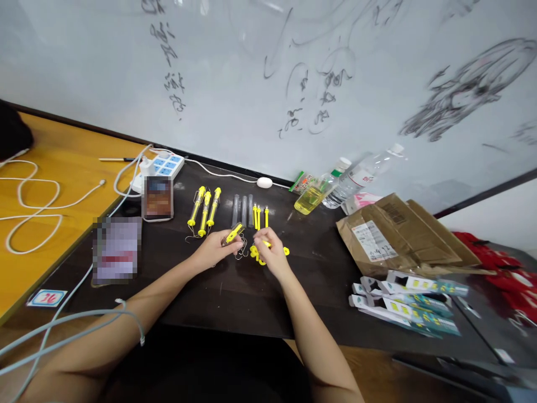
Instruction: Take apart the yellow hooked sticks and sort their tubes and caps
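Observation:
My left hand (213,249) is closed around a small yellow tool part (233,233) above the black table (235,291). My right hand (271,253) is closed over several small yellow pieces (255,254) lying on the table. Thin metal wire clips (241,250) lie between the two hands. Just beyond my hands stand clear tubes (243,210) and loose yellow rods (257,215). Three assembled yellow tools (204,210) lie in a row to the left of them.
A phone (158,197) and a blurred card (116,248) lie at the left, near a power strip (161,166) and white cables (29,207). Bottles (335,187), a torn cardboard box (398,235) and several packaged boxes (411,302) fill the right.

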Demonstrator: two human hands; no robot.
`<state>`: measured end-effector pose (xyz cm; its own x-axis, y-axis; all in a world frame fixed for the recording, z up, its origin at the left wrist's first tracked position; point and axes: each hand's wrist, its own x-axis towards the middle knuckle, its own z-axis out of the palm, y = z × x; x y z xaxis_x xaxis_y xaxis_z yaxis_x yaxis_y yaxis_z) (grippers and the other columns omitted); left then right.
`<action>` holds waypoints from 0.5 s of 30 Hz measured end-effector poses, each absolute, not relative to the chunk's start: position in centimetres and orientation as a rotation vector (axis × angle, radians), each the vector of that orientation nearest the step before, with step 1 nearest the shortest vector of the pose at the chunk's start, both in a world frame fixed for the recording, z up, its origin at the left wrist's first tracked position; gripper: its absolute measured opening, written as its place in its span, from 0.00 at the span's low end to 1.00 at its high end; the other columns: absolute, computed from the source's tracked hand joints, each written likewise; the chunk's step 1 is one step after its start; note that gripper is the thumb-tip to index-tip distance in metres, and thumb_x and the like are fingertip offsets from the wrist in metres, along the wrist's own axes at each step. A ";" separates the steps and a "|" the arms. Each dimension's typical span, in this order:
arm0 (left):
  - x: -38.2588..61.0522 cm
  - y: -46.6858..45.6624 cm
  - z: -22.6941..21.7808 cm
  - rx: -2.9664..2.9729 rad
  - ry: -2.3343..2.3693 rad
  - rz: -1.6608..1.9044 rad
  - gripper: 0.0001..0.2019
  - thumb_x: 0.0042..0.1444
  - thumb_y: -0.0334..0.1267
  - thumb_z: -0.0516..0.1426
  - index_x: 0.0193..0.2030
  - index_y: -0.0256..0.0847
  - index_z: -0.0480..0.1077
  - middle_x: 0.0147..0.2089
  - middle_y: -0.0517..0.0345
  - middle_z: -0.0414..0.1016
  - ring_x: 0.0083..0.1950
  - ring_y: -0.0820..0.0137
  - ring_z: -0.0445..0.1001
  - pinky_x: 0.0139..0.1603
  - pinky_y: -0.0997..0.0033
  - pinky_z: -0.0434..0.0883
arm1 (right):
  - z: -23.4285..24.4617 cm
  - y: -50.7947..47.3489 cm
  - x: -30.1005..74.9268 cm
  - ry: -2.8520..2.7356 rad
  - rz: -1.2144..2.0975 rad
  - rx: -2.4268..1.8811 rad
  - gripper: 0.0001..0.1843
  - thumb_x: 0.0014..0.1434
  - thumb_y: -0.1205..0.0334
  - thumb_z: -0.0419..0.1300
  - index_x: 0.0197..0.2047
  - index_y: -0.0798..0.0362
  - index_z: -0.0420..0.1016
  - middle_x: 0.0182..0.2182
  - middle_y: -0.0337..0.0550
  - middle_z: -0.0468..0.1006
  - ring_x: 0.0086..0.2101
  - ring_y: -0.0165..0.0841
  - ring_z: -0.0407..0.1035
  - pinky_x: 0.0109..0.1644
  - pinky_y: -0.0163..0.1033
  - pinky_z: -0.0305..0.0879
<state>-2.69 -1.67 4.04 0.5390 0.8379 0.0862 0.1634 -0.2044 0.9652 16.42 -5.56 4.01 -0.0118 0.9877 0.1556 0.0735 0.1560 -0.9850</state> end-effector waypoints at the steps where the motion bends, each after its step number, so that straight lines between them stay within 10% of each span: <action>1: -2.7 -1.7 4.0 1.678 0.838 0.758 0.14 0.56 0.48 0.55 0.38 0.37 0.68 0.26 0.62 0.71 0.23 0.77 0.63 0.25 0.78 0.61 | 4.0 -5.7 16.3 -1.451 1.011 -1.144 0.10 0.53 0.56 0.62 0.34 0.51 0.67 0.21 0.30 0.60 0.19 0.22 0.54 0.21 0.28 0.54; 9: -2.5 -1.9 3.7 1.672 0.787 0.732 0.18 0.56 0.49 0.54 0.44 0.36 0.69 0.27 0.62 0.71 0.20 0.80 0.59 0.22 0.79 0.57 | 4.5 -5.7 16.7 -1.750 0.708 -1.200 0.12 0.55 0.52 0.59 0.39 0.50 0.74 0.33 0.41 0.74 0.34 0.34 0.68 0.38 0.38 0.64; 15: -2.6 -1.7 3.6 1.719 0.817 0.783 0.18 0.57 0.48 0.54 0.48 0.37 0.69 0.27 0.61 0.71 0.25 0.76 0.65 0.28 0.76 0.62 | 5.7 -5.5 22.3 -1.826 0.338 -1.758 0.08 0.55 0.55 0.58 0.34 0.48 0.75 0.25 0.38 0.75 0.26 0.32 0.67 0.32 0.35 0.58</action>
